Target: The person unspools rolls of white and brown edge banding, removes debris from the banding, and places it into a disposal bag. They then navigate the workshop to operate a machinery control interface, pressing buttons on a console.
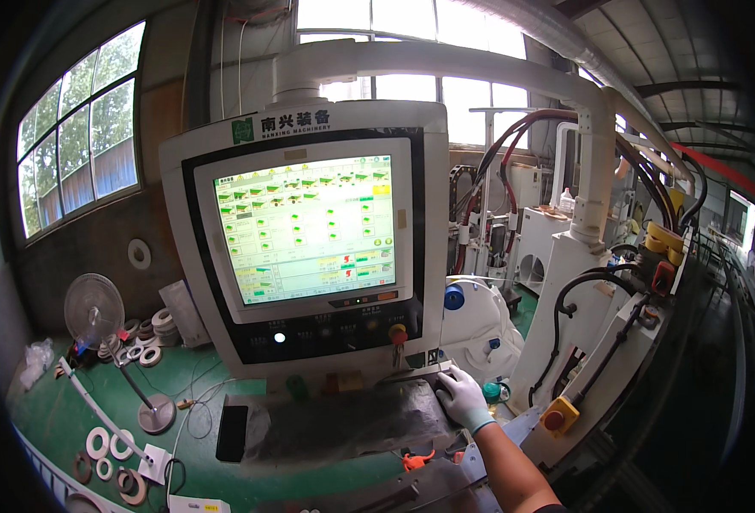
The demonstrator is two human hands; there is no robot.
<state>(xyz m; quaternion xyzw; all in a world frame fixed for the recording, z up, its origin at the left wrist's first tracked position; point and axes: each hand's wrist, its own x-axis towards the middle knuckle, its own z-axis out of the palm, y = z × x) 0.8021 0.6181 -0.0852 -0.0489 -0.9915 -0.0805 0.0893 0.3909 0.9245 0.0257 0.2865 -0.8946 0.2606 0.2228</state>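
My right hand [464, 398], in a white glove, rests at the right end of a dark, worn keyboard shelf [343, 419] under a big white control console [309, 231]. Its fingers curl over something small and dark there, perhaps a mouse; I cannot tell what it is. The console's screen [307, 229] glows green with many small panels. Below it sit a lit white button [279, 337] and a red knob on a yellow base [398, 333]. My left hand is out of view.
A green bench [52, 419] on the left carries a small desk fan [95, 312], several tape rolls [142, 332], white rings [108, 445] and a black phone [232, 433]. To the right stand white machine housings, black and red hoses [514, 145] and a yellow box with a red button [558, 416].
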